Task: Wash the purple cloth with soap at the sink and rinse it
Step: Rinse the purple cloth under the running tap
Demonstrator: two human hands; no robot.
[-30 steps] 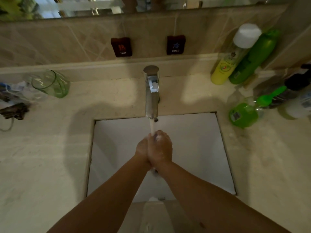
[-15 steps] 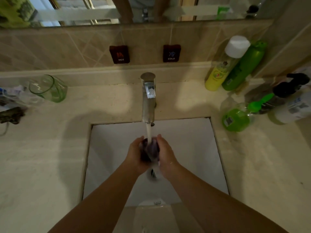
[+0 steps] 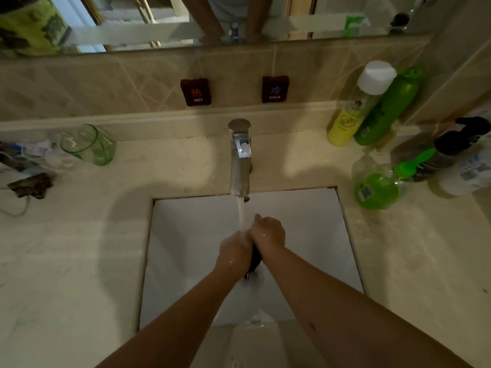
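Both hands, our left hand point(image 3: 235, 251) and right hand point(image 3: 268, 232), close their grip tightly on the purple cloth point(image 3: 255, 258), pressed between them just below the faucet point(image 3: 240, 166) stream. We judge rinsing underway; next, wringing it out.

faucet point(image 3: 240, 160) behind sink point(image 3: 305, 221) | glass point(image 3: 89, 144) left on counter point(image 3: 66, 261) | bottles point(image 3: 372, 107) right

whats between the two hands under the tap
In the head view the purple cloth is pressed between the left hand and right hand; only a dark bunch shows below them. The water stream lands where they meet.
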